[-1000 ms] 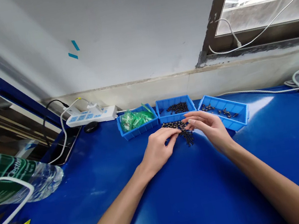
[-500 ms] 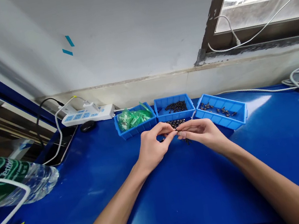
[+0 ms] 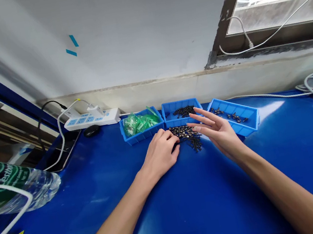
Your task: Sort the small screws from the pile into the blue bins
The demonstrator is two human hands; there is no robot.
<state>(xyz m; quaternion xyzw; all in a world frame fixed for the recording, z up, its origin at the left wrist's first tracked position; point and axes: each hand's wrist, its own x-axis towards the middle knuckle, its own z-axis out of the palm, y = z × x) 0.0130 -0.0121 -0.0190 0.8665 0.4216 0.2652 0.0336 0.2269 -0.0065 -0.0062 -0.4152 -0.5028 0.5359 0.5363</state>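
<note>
A pile of small dark screws (image 3: 195, 142), mixed with shiny brassy bits, lies on the blue table (image 3: 190, 207). At the pile's left edge is my left hand (image 3: 160, 152), palm down with its fingers curled in. Its fingertips are partly hidden, so what they hold does not show. My right hand (image 3: 218, 130) is raised just right of the pile, fingers spread and holding nothing. Behind it, partly covered, stands the right blue bin (image 3: 249, 118) with several small metal parts. More dark screws sit in the middle blue bin (image 3: 172, 122).
The left blue bin (image 3: 132, 139) holds green plastic bags (image 3: 145, 122). A white power strip (image 3: 111, 117) with plugged-in cables and a black oval object (image 3: 91, 131) are at the back left. A large water bottle (image 3: 42, 189) lies at the left edge.
My hands were together above the pile, fingertips meeting at a tiny piece. Now they are apart: the left has lowered to the pile's left side, and the right has opened, holding nothing.
</note>
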